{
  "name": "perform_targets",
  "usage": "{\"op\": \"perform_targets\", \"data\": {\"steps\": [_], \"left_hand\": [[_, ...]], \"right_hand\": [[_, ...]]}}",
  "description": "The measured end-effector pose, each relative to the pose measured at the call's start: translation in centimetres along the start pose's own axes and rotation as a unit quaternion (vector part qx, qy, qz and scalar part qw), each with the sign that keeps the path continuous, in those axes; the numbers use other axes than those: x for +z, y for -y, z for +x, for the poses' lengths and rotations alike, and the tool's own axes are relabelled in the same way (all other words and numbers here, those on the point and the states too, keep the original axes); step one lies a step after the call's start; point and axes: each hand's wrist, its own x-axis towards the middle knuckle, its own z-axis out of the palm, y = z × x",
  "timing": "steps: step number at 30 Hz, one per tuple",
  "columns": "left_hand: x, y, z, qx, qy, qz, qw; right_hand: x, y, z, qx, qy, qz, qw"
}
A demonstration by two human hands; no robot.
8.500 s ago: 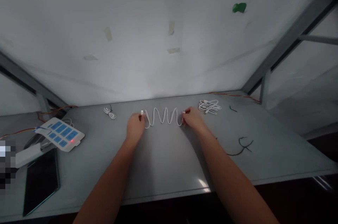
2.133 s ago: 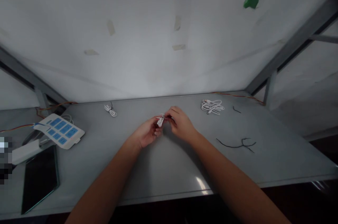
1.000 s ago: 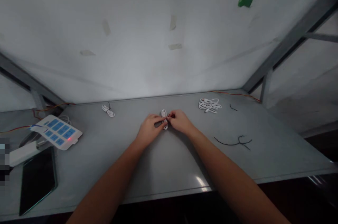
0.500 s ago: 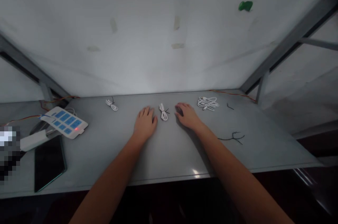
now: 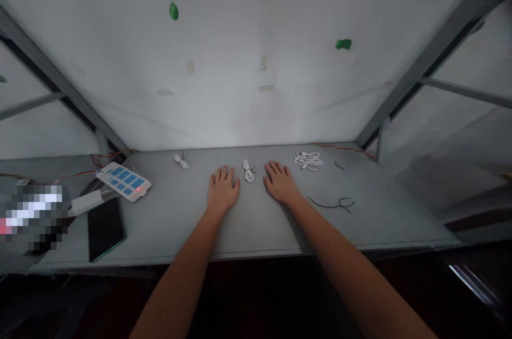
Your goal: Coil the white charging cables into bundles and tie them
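My left hand (image 5: 222,188) lies flat on the grey table (image 5: 256,232), palm down with fingers spread. My right hand (image 5: 280,182) rests flat in the same way, also holding nothing. Between the two hands, touching neither, is a bundled white cable (image 5: 248,171) with a dark twist tie around its middle. To the right of my right hand lies a looser coil of white cable (image 5: 308,161), untied. A second tied white cable bundle (image 5: 181,161) sits further left, near the back edge. Several black twist ties (image 5: 339,205) lie beside my right forearm.
A white power strip (image 5: 125,181) with blue sockets and a lit red light is at the left. In front of it are a white plug-like block (image 5: 87,203) and a dark tablet or phone (image 5: 106,229). One short black tie (image 5: 339,165) lies at the right. A white wall stands behind.
My right hand has flattened from a curled pose, its fingers now stretched on the table. The camera view has tilted up and shifted; the cables stay in place.
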Motion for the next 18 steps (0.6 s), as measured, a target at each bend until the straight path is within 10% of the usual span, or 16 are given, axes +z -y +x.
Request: {"op": "perform_targets", "data": {"steps": [18], "left_hand": [[-0.21,-0.03,0.2,-0.003,-0.007,-0.011,1.0]], "right_hand": [[-0.05,0.03,-0.22,-0.002,-0.007,0.008,1.0]]}}
